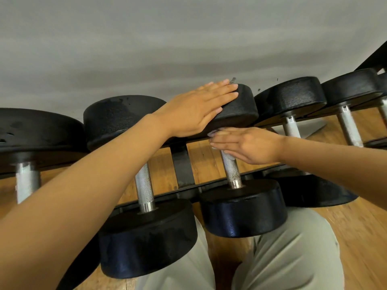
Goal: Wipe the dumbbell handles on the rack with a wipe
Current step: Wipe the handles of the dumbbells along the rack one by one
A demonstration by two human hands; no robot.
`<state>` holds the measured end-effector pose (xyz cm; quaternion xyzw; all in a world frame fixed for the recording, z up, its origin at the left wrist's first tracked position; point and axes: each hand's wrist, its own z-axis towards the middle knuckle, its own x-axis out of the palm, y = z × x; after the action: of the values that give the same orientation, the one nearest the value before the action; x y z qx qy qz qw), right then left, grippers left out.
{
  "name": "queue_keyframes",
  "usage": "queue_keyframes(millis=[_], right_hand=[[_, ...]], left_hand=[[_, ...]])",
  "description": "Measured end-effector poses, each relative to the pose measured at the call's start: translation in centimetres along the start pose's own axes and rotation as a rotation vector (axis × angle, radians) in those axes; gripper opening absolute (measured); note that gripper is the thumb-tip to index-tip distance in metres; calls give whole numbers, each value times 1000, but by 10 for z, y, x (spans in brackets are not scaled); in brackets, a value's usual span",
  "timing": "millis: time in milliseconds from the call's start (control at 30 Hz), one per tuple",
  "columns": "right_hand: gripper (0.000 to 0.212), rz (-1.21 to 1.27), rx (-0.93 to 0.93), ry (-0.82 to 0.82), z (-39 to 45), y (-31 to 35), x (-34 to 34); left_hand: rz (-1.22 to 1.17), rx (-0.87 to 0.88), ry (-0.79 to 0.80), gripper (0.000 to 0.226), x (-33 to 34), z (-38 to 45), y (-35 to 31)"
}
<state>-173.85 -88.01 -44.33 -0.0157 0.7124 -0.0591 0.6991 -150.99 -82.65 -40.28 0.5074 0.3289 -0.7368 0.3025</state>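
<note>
while the view looks down over a person's knees in pale trousers (289, 254) at the bottom of the frame, a row of black dumbbells lies across a dark rack (182, 164) above a wooden floor (360, 227). nearest, two round weight heads sit at lower centre, joined by knurled metal handles to far heads higher up. right of centre, the right hand (247, 145) lies with fingers straight across the upper part of the middle dumbbell's handle (231, 170), pressing a pale wipe (213, 133) against it; only a crumpled edge of the wipe shows at the fingertips. just above it, the left hand (201, 109) rests flat, fingers straight and together, on that dumbbell's far head (240, 109). the hands are near each other, not touching. further dumbbells run to the upper right, before a grey wall (146, 38).
</note>
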Motion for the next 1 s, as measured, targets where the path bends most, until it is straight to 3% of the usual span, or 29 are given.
queue_keyframes(millis=[67, 233, 333, 467, 567, 633, 867, 1000], right_hand=[[48, 129, 41, 87, -8, 10, 3], [44, 521, -53, 317, -39, 22, 0], [42, 444, -130, 350, -40, 17, -2], [47, 198, -53, 189, -24, 3, 5], [50, 106, 44, 5, -12, -1, 15], [49, 134, 51, -24, -13, -1, 20], [44, 275, -261, 126, -40, 4, 31], [39, 124, -273, -82, -29, -4, 36]], left_hand=[[1, -6, -3, 52, 0, -1, 0], [-2, -4, -8, 52, 0, -2, 0], [-2, -3, -9, 52, -1, -2, 0], [14, -1, -11, 51, 0, -2, 0], [28, -1, -8, 51, 0, -2, -1], [23, -5, -3, 51, 0, -2, -1], [34, -6, -11, 51, 1, -2, 0], [38, -2, -3, 52, 1, -2, 0]])
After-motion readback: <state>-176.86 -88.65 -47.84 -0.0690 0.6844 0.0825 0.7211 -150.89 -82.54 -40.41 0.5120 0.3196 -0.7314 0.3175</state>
